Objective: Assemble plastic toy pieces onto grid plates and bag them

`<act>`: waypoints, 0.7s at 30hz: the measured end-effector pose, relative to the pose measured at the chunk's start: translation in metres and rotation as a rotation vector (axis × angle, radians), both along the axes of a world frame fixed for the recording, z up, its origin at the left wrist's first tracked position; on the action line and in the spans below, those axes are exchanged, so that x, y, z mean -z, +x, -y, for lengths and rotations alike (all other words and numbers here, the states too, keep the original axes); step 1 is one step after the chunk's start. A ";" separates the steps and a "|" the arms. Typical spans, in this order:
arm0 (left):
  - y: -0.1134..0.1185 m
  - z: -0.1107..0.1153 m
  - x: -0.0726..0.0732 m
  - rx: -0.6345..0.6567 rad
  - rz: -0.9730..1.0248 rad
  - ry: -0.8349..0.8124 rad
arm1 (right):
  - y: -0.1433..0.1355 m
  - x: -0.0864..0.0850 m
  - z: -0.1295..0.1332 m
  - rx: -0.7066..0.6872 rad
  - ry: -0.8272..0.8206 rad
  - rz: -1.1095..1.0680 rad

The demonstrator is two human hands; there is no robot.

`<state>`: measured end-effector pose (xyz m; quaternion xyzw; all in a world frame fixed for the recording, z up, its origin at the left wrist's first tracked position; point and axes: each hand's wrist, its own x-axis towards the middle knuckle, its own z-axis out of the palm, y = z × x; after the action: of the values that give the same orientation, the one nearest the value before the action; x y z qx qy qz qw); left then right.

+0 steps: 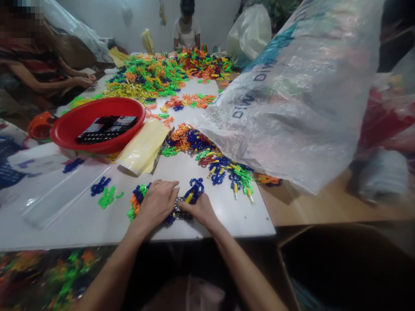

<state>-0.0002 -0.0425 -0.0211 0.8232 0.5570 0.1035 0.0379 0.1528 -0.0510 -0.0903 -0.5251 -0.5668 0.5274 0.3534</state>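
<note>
My left hand [158, 201] is at the table's front edge, its fingers bent down together over the left end of a black card with pale dots [183, 214]; the fingertips are partly hidden. My right hand [203, 211] is closed around a dark blue plastic figure with a yellow part [194, 188], its thumb across the card. Just left of my left hand lies a small heap of orange, green and blue plastic figures [134, 205]. Loose blue [100, 185] and green figures [106, 198] lie farther left.
A red bowl [97, 101] holds dark dotted sheets, with a yellow packet [144, 147] beside it. A large white sack [301, 108] leans over the right side. Coloured figures [155, 71] pile up at the back. Two people sit left and at the far end.
</note>
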 end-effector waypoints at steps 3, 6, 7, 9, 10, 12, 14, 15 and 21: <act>0.001 0.001 -0.003 -0.035 0.000 -0.012 | -0.002 0.004 -0.003 -0.014 -0.009 0.046; 0.001 0.003 -0.006 -0.011 0.013 -0.023 | -0.009 0.014 0.001 -0.019 0.043 0.038; 0.001 0.003 -0.007 0.000 0.018 -0.026 | -0.013 0.018 0.003 -0.033 0.081 0.050; 0.002 0.005 -0.007 0.001 0.021 -0.025 | -0.021 0.026 0.007 -0.075 0.177 0.149; 0.002 0.005 -0.008 -0.005 0.019 -0.022 | -0.024 0.029 0.009 -0.097 0.228 0.238; 0.002 0.005 -0.007 -0.010 0.012 -0.021 | -0.029 0.036 0.010 -0.137 0.330 0.446; 0.002 0.004 -0.007 0.005 0.005 -0.032 | -0.031 0.040 0.009 -0.184 0.408 0.623; 0.001 0.003 -0.006 0.010 0.001 -0.040 | -0.032 0.040 0.007 -0.213 0.439 0.681; -0.005 -0.010 -0.003 -0.044 -0.048 -0.048 | -0.025 0.026 -0.013 -0.320 0.528 0.640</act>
<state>-0.0056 -0.0322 -0.0185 0.8117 0.5781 0.0713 0.0420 0.1278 -0.0384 -0.1162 -0.4593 -0.8370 0.2237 0.1958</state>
